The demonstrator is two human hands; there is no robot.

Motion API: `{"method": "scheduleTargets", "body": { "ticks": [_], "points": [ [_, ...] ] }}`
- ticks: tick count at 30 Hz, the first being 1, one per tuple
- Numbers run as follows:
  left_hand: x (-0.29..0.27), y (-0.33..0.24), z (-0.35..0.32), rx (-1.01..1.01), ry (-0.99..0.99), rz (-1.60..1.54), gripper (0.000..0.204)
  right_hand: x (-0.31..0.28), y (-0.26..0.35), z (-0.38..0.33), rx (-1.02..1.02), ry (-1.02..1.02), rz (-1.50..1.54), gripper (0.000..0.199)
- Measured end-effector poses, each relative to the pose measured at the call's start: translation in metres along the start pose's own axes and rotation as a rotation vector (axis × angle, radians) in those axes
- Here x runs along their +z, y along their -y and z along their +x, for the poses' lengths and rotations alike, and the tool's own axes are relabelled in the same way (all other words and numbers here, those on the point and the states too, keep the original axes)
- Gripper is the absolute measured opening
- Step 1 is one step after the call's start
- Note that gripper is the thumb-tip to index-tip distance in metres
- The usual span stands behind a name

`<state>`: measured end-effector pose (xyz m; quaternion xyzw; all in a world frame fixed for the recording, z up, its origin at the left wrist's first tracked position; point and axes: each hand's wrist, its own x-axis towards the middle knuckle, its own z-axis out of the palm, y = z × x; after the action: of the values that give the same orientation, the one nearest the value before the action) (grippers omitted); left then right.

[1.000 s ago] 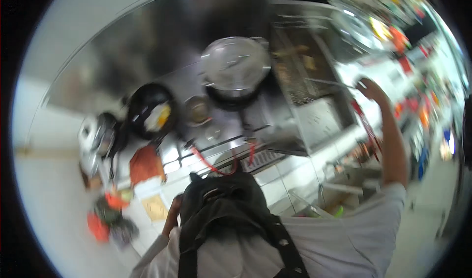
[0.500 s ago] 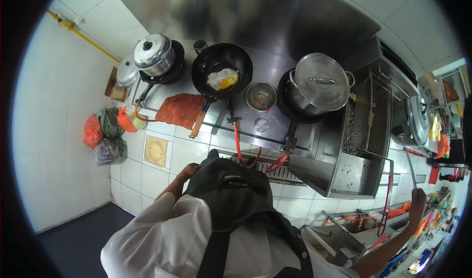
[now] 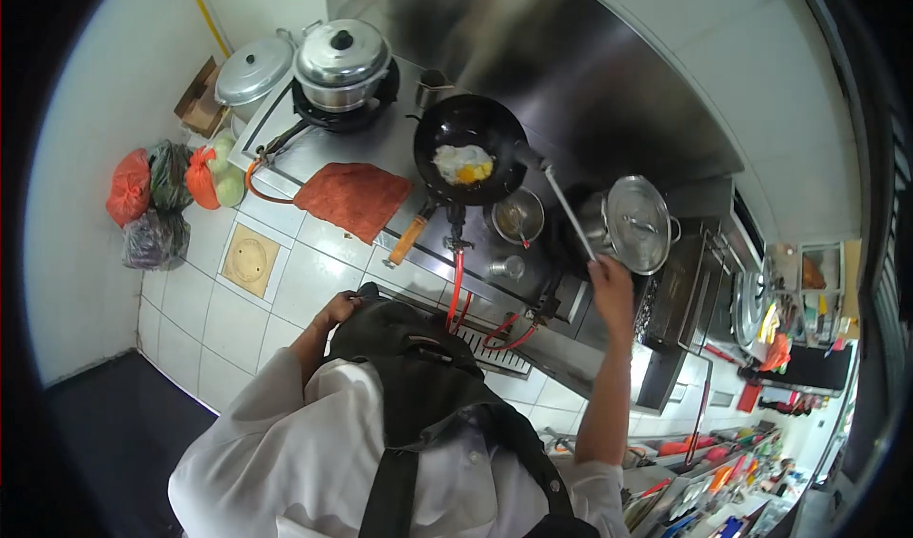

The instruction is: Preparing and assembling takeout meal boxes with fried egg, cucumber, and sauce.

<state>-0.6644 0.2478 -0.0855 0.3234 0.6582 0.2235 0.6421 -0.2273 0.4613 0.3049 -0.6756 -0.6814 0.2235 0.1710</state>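
Observation:
My right hand (image 3: 611, 293) is closed round the long metal handle of a spatula (image 3: 569, 213), whose dark, blurred head is at the right rim of a black wok (image 3: 437, 124). In the wok lies a fried egg (image 3: 456, 163) with white and yellow showing. The wok's wooden-ended handle (image 3: 409, 239) points toward me. My left hand (image 3: 338, 308) is low beside my dark apron (image 3: 390, 333), its fingers partly hidden. Just right of the wok stands a metal bowl (image 3: 516, 216) with a utensil in it.
Left of the wok are a lidded pot (image 3: 342, 67) on a burner and a red cloth (image 3: 354, 200). A large lidded pot (image 3: 639, 224) and a fryer (image 3: 680, 295) stand to the right. Red hoses (image 3: 457, 286) hang at the stove's front. Tied bags (image 3: 154, 238) lie on the floor at left.
My right hand has swung in from the far right with the spatula, bringing its head to the wok. The view has turned and shifted. My left hand stays by the apron.

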Motion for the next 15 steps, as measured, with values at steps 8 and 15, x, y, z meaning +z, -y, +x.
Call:
{"method": "scheduleTargets", "body": {
  "ticks": [8, 15],
  "points": [
    [-0.076, 0.082, -0.069, -0.231, -0.398, -0.38, 0.039, 0.113, 0.011, 0.113, -0.01, 0.043, -0.385, 0.031],
    [-0.096, 0.161, -0.134, -0.473, -0.465, -0.457, 0.033, 0.107, -0.016, 0.134, -0.084, 0.228, -0.503, 0.023]
  ]
}}
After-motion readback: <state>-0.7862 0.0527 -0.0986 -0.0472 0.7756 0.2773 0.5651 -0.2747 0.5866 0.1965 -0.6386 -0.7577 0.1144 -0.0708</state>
